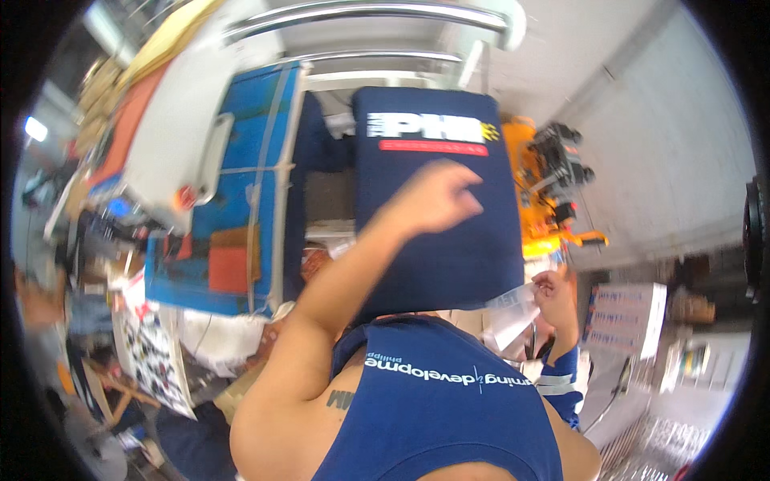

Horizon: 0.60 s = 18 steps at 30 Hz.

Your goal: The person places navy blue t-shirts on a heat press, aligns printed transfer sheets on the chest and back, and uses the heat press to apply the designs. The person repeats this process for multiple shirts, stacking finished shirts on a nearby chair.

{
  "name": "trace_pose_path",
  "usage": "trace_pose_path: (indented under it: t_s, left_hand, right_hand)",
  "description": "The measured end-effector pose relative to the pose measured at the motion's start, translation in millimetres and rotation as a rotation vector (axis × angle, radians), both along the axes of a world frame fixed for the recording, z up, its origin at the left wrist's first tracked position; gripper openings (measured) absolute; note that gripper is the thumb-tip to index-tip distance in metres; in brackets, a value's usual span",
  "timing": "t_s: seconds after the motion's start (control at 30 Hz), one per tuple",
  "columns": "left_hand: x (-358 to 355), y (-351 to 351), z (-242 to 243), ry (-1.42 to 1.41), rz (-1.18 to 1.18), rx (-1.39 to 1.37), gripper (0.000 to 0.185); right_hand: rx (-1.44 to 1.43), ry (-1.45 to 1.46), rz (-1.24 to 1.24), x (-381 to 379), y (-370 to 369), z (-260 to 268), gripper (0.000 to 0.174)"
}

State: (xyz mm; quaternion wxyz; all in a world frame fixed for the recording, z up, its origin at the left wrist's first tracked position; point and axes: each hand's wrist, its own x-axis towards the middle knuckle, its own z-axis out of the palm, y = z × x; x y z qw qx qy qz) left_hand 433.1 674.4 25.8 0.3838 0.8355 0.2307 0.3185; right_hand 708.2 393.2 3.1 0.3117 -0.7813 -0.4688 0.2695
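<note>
A navy cloth garment [439, 258] lies smooth over a rectangular board in front of me. White, red and yellow printed lettering [433, 132] runs across its far end. My left hand [442, 198], blurred, hovers over or touches the cloth just below the print; I cannot tell which. Its thumb and forefinger are apart, with nothing seen between them. Off the board's near right corner, my right hand [547, 291] pinches a translucent film sheet [511, 309] that bears faint lettering. The sheet hangs down at a slant, its left edge close to the cloth.
To the left stands a blue board [240, 150] with pale straps and an orange-brown pad [234, 261]. Beside it is a white machine housing [174, 120] with a red button [185, 196]. Chrome bars [373, 9] cross the far side. An orange machine [535, 180] flanks the right edge.
</note>
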Motion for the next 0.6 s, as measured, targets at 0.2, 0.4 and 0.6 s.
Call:
trace_pose_path:
  t_s: [0.2,0.4,0.6]
  left_hand:
    - [-82,-115,35,-0.31,-0.088,-0.568,0.055]
    - [-281,-236,33,-0.132,0.447,-0.606,0.04]
    - [-364,-429,-28,-0.532,1.003,-1.008,0.038]
  right_hand:
    - [0.16,0.125,1.013,-186,162,134,0.018]
    - [0.908,-0.042,1.632,-407,210,155,0.021]
    - [0.901,-0.54,1.415,-570,244,133,0.058]
